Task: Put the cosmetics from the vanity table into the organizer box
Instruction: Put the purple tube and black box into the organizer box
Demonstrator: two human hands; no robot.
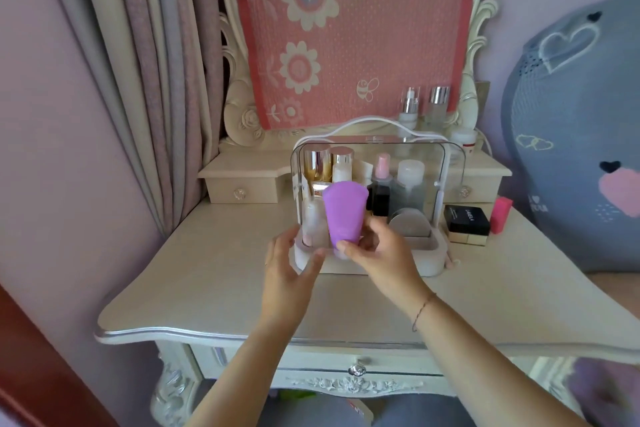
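My right hand pinches the purple tube near its lower end, thumb in front and the other fingers curled round behind, so the tube stands upright with its wide flat end up. My left hand is just beside it on the left, fingers loosely spread and holding nothing; its fingertips lie near the front left corner of the organizer box, though I cannot tell whether they touch it. The tube is at the open front of the box, left of centre, and I cannot tell whether its base already rests on the box floor or is held just above it.

Inside the box, much is already in place: a gold-capped bottle and a white bottle at the far left, a frosted bottle in front of them, a pink-topped spray bottle, a clear bottle and a round compact to the right.

I judge the task well past halfway. On the vanity table, just right of the box, a black case sits on a gold box, with a pink item beside it. Two silver-capped bottles and a white jar stand on the far shelf. Those seem to be what remains after the tube.
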